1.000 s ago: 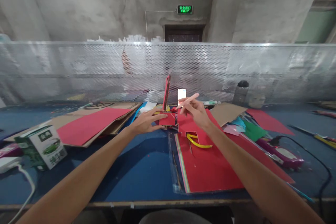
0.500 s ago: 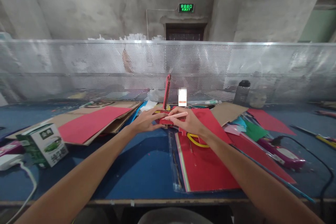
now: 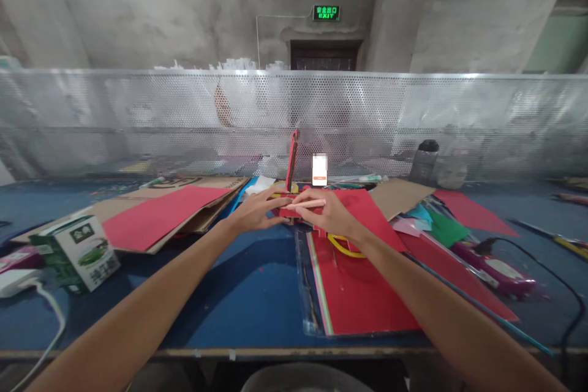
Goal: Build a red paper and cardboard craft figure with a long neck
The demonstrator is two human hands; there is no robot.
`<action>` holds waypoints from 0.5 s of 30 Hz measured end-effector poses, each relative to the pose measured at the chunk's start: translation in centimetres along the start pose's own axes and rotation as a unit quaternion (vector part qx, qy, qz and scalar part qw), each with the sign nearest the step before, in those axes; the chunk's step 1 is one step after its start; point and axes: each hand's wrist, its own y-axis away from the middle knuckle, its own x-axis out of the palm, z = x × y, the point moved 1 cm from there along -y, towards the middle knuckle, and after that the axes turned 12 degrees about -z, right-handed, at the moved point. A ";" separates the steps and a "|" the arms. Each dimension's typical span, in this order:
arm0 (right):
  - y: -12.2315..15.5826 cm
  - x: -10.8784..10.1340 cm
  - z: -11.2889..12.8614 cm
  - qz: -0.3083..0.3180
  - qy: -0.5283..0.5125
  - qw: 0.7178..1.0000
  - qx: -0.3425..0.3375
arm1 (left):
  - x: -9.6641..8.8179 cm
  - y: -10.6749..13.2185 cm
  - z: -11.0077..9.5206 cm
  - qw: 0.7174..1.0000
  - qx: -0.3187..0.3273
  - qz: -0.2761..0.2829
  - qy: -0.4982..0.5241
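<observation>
My right hand (image 3: 325,211) is closed on a slim pale pink pen (image 3: 310,204), its tip pointing left over a small red cardboard piece (image 3: 288,212). Across that piece, my left hand (image 3: 257,209) has its thumb at the near edge and its fingers at the far side, gripping it. The fingers of both hands almost meet at the pen's tip. Behind them, a red-faced cardboard strip (image 3: 291,161) stands upright, tilted slightly right. A stack of red paper (image 3: 362,300) lies below my right forearm, with a yellow ring-shaped thing (image 3: 342,247) on it.
A phone (image 3: 319,170) with a lit screen stands behind my hands. Red paper on cardboard (image 3: 168,214) and a green-white carton (image 3: 76,252) are on the left. Toward the right are a purple power strip (image 3: 496,269), paper scraps and a dark bottle (image 3: 423,162). A perforated metal screen (image 3: 184,122) borders the back.
The pen in my right hand has tipped lower and shifted slightly left, with the right fingers following. My left hand stays in place on the red cardboard piece.
</observation>
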 end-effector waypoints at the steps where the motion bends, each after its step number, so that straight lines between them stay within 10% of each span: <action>1: 0.0 0.0 0.0 -0.001 0.001 1.000 0.001 | 0.1 0.0 0.1 1.000 -0.001 0.000 0.001; 15: 0.0 0.1 0.1 0.006 0.010 1.000 0.009 | -0.1 -0.1 -0.1 1.000 0.006 -0.007 0.009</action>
